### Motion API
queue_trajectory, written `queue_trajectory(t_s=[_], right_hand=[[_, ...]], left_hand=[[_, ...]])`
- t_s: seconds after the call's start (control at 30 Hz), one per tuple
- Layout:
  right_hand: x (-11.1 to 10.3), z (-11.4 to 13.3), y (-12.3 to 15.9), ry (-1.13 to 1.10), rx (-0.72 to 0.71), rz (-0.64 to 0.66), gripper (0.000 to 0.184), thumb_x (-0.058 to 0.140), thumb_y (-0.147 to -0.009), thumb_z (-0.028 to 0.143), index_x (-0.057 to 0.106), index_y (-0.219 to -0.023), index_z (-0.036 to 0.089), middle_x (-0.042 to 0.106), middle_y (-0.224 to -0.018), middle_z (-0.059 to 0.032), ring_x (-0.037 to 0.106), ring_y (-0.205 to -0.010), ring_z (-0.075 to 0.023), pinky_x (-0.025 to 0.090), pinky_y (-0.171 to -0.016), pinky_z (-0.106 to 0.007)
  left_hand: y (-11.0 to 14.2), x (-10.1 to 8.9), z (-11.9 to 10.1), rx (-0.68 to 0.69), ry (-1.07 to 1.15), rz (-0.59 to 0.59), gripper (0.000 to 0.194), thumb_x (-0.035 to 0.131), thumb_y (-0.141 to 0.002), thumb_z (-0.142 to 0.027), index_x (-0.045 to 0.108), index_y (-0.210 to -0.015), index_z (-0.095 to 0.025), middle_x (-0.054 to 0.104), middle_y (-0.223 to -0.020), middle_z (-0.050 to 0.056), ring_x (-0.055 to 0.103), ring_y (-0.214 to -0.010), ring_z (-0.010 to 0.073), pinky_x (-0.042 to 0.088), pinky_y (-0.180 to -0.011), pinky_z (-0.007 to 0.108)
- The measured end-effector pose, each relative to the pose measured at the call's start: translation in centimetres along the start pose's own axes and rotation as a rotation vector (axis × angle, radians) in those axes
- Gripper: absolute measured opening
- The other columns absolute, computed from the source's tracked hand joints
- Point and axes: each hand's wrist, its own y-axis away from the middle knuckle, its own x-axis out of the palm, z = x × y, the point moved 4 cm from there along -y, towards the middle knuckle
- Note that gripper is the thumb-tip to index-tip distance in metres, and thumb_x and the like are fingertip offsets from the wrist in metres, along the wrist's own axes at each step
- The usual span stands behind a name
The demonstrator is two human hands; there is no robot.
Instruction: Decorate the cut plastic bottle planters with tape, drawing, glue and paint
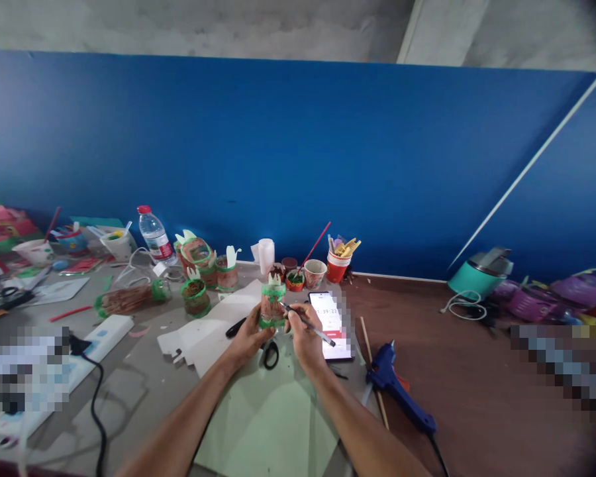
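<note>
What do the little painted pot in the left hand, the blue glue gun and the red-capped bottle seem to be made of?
Painted pot: possibly plastic under streaky brown and green paint; the coating leaves it open.
Glue gun: probably hard moulded plastic, smooth and evenly blue.
Bottle: likely thin clear plastic, glossy and see-through.

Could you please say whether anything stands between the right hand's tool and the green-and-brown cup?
Nothing visible does; the pen-like tool in the right hand points at the cup. Tip contact is unclear.
</note>
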Motion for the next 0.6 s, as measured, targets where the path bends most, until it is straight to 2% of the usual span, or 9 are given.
queue_trajectory(t_s=[0.6], right_hand=[[-0.01,0.24,-0.02,-0.003,-0.011,0.006,0.009,0.055,-0.083,0.029,0.059,-0.085,0.021,0.057,-0.058,0.0049,0.056,-0.053,-0.0145,0.045,-0.053,-0.027]], left_hand=[[0.11,0.25,-0.73,0.003,-0.01,0.019,0.071,0.075,-0.068,-0.029,0.052,-0.134,-0.019,0.06,-0.134,0.012,0.052,-0.125,0.0307,0.033,-0.111,0.044]])
